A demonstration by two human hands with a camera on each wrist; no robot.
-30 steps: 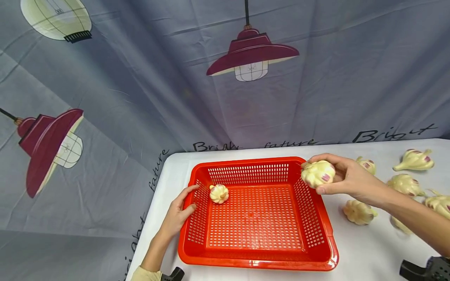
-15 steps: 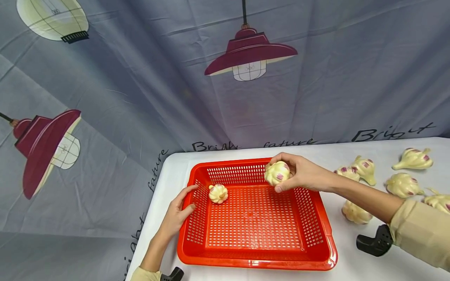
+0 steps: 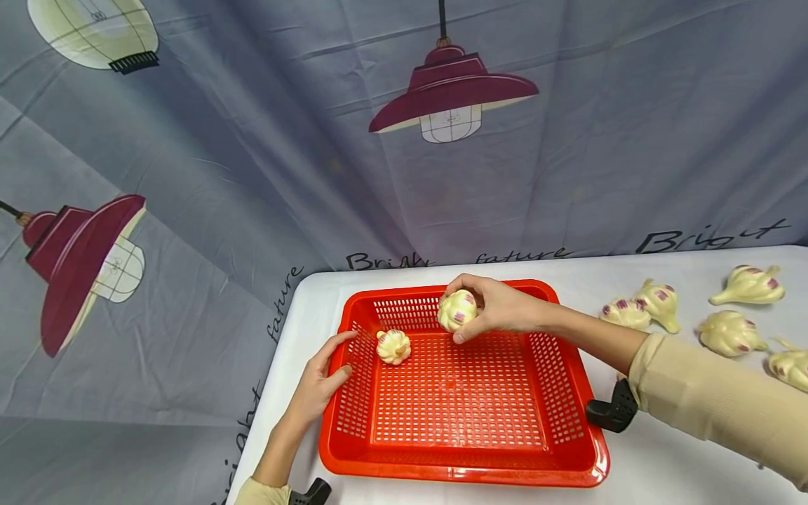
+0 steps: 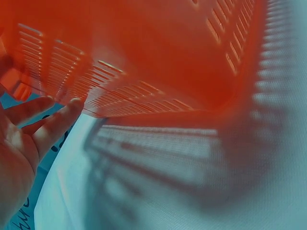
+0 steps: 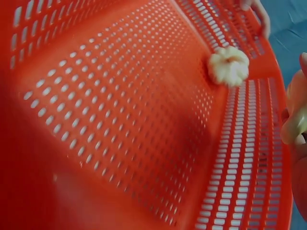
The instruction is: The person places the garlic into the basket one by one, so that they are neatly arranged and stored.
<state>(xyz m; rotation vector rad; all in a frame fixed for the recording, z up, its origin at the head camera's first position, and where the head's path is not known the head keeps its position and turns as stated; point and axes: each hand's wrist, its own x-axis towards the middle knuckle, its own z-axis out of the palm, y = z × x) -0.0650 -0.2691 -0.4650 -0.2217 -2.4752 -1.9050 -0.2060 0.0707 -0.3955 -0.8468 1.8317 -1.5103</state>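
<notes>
A red plastic basket (image 3: 463, 473) with slotted walls stands on the white table. My left hand (image 3: 315, 386) holds its left rim; the thumb and a finger reach over the edge, while other fingers (image 4: 60, 124) lie against the outer wall in the left wrist view. One garlic bulb (image 3: 393, 347) lies inside, near the back left corner. Over the back part of the basket, my right hand (image 3: 501, 306) grips a second garlic bulb (image 3: 457, 311) between thumb and fingers, above the floor. In the right wrist view this hand shows only partly at the right edge.
Several garlic bulbs (image 3: 729, 333) lie scattered on the white table (image 3: 688, 449) to the right of the basket. A grey curtain (image 3: 600, 161) printed with lamps hangs behind and to the left of the table.
My right hand has carried its garlic bulb leftward from the basket's right rim to above the back middle. The left hand and the bulb inside the basket have stayed put.
</notes>
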